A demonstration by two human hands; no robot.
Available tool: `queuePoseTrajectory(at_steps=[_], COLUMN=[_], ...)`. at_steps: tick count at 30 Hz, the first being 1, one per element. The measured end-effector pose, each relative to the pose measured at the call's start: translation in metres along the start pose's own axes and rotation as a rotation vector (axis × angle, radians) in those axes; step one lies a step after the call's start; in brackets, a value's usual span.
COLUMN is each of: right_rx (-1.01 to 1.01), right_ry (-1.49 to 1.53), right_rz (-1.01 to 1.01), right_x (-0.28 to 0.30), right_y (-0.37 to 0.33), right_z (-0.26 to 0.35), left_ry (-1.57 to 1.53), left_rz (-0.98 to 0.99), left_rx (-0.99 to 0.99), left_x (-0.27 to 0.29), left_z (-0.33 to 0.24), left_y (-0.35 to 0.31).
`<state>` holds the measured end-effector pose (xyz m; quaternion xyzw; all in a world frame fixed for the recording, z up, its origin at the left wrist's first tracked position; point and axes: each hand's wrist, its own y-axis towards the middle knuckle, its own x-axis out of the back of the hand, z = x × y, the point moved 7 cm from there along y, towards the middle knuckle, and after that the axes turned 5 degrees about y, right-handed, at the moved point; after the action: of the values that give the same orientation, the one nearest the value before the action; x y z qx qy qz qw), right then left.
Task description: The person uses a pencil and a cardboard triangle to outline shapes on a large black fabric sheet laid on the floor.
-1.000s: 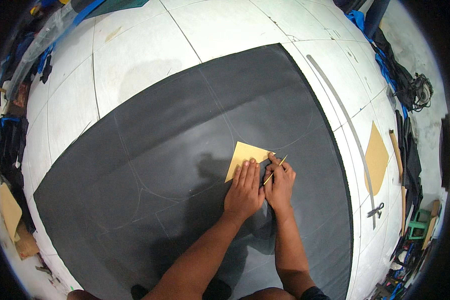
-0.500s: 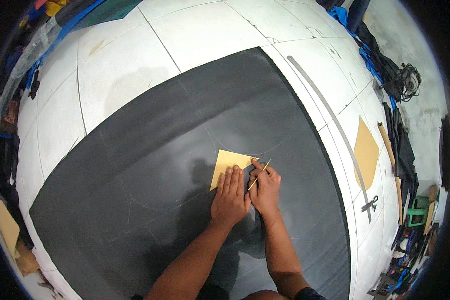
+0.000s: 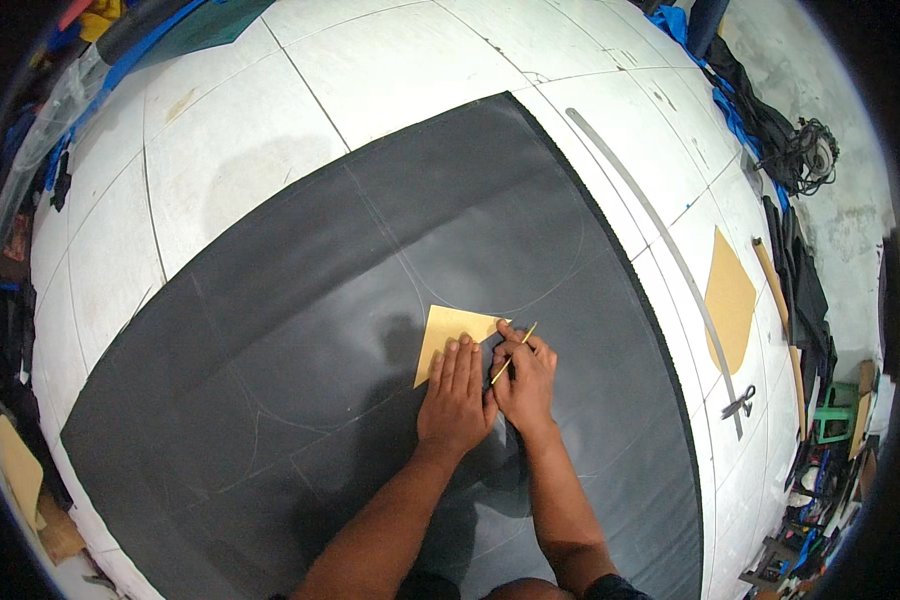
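A large black sheet of material (image 3: 270, 300), marked with thin pale curved and straight lines, lies spread on the white tiled floor. My left hand (image 3: 455, 405) rests flat on it, fingers stretched over a small tan paper pattern piece (image 3: 440, 328) and pressing it down. Just to the right, my right hand (image 3: 526, 390) pinches a slim yellow pencil (image 3: 528, 334), held slanted beside the paper's right corner. Fingertips of the right hand touch that corner. The pencil's lower end sits close to the left hand, and its contact with the sheet cannot be made out.
To the right of the sheet lie a long grey ruler (image 3: 650, 215), another tan paper piece (image 3: 735, 300) and dark scissors (image 3: 740, 402) by the ruler's near end. Dark cloth, a cable coil (image 3: 815, 155) and a green stool (image 3: 834, 416) line the right wall. Rolled material (image 3: 80, 85) sits far left.
The whole view has shifted slightly. Both hands, the paper piece and the pencil keep almost the same places on the black sheet.
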<state>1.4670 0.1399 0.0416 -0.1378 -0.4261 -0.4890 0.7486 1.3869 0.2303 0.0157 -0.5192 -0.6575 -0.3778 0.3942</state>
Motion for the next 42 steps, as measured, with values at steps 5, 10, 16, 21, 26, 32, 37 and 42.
queuePoseTrajectory(at_steps=[5, 10, 16, 21, 26, 32, 37, 42], right_rx=[0.039, 0.064, 0.051, 0.018, -0.03, -0.05, -0.068, -0.028], right_ry=[0.134, 0.03, 0.029, 0.074, 0.084, 0.092, 0.094, 0.101], right_rz=[0.209, 0.321, 0.265, 0.234, 0.236, 0.23, 0.254, 0.235], right_x=[-0.011, -0.05, -0.047, -0.045, -0.046, -0.048, -0.047, -0.048], right_y=[0.015, 0.011, 0.012, 0.012, 0.012, 0.013, 0.014, 0.012], right_z=[0.046, 0.067, 0.074, 0.07, 0.067, 0.067, 0.063, 0.071], left_ry=[0.012, 0.437, 0.189, 0.346, 0.429, 0.419, 0.015, 0.238], left_rz=[0.045, 0.086, 0.095, 0.112, 0.196, 0.077, 0.105, 0.138], left_rx=[0.017, -0.101, -0.031, -0.069, -0.06, -0.021, -0.01, -0.059], left_x=[-0.002, 0.003, 0.01, 0.004, -0.005, 0.014, -0.013, -0.015], left_z=[0.001, -0.01, -0.001, -0.005, -0.003, -0.003, 0.004, 0.002], left_y=[0.0, 0.009, -0.001, -0.003, -0.002, 0.004, -0.007, -0.007])
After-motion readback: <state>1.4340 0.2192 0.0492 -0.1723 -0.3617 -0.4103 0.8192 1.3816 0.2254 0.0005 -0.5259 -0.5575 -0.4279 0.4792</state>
